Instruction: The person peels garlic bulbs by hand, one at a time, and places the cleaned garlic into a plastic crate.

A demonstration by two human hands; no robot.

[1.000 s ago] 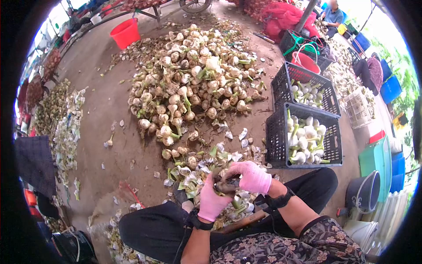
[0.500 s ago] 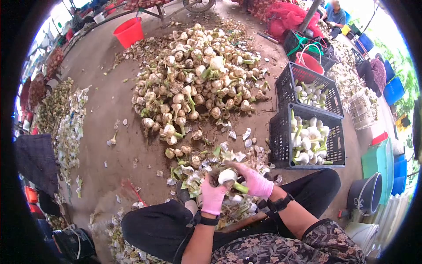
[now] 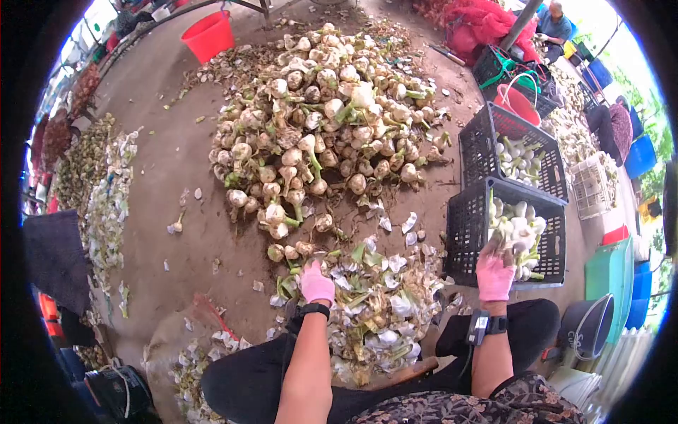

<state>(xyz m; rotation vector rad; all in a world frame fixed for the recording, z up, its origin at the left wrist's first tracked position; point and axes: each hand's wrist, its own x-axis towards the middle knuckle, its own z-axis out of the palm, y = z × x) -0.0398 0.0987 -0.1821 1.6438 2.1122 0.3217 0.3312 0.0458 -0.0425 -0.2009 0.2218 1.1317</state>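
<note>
My left hand (image 3: 317, 284), in a pink glove with dark fingertips, reaches to the near edge of a heap of untrimmed garlic (image 3: 289, 157). Its fingers point away from me beside a few loose garlic bulbs (image 3: 304, 249); whether they grip one is hidden. Over the near side of a black crate (image 3: 466, 244) is my right hand (image 3: 496, 272), gloved the same way. Motion smears its fingers, which are against or just above the peeled white garlic bulbs (image 3: 521, 225) inside. Between my legs lies a mound of garlic peelings (image 3: 385, 304).
A second black crate (image 3: 480, 152) with white garlic adjoins the first on its far side. Beyond it stands a red bucket (image 3: 519, 106); another red bucket (image 3: 208, 37) is at the back left. A dark bucket (image 3: 587, 325) stands at right. Other people sit at the far right.
My hands have parted. The white garlic bulb is no longer between them; my right hand has moved right to the crate, and my left has gone forward to the heap's edge.
</note>
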